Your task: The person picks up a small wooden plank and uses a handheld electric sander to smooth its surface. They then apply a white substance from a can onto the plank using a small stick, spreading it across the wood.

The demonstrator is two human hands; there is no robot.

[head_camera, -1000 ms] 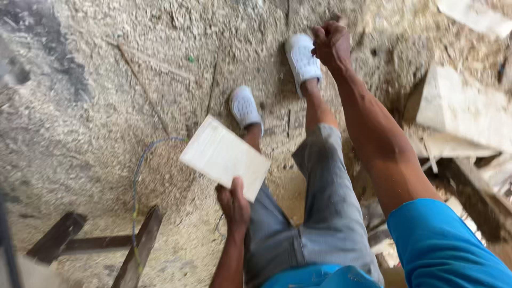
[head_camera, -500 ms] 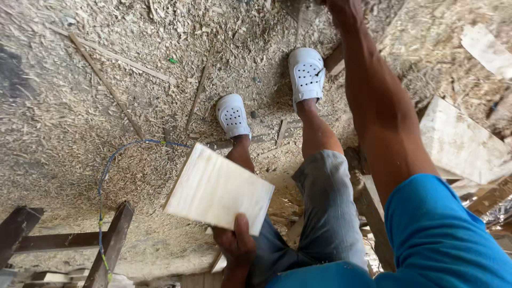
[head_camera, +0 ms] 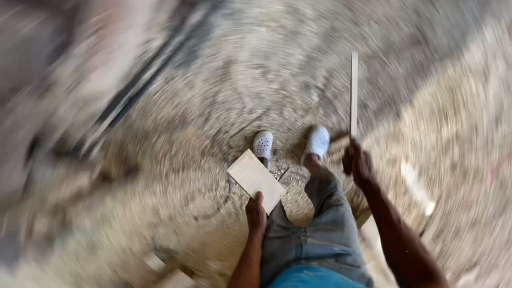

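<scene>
My left hand (head_camera: 256, 215) grips the near corner of a flat, pale rectangular wooden board (head_camera: 255, 180), held out in front of my legs. My right hand (head_camera: 357, 162) is closed around the lower end of a thin, long wooden strip (head_camera: 353, 93) that points straight up and away from me. Below both hands are my grey shorts and two white perforated clogs (head_camera: 263, 144) on a sawdust-covered floor. The surroundings are smeared by fast camera rotation.
Sawdust and wood shavings cover the floor (head_camera: 213, 106). A dark long bar or plank (head_camera: 138, 88) runs diagonally at the upper left, too blurred to identify. A pale wood scrap (head_camera: 416, 186) lies at the right.
My right hand, stretched far forward to the floor before, has come back holding a thin wooden strip. The view has spun round sharply. The board stays in my left hand.
</scene>
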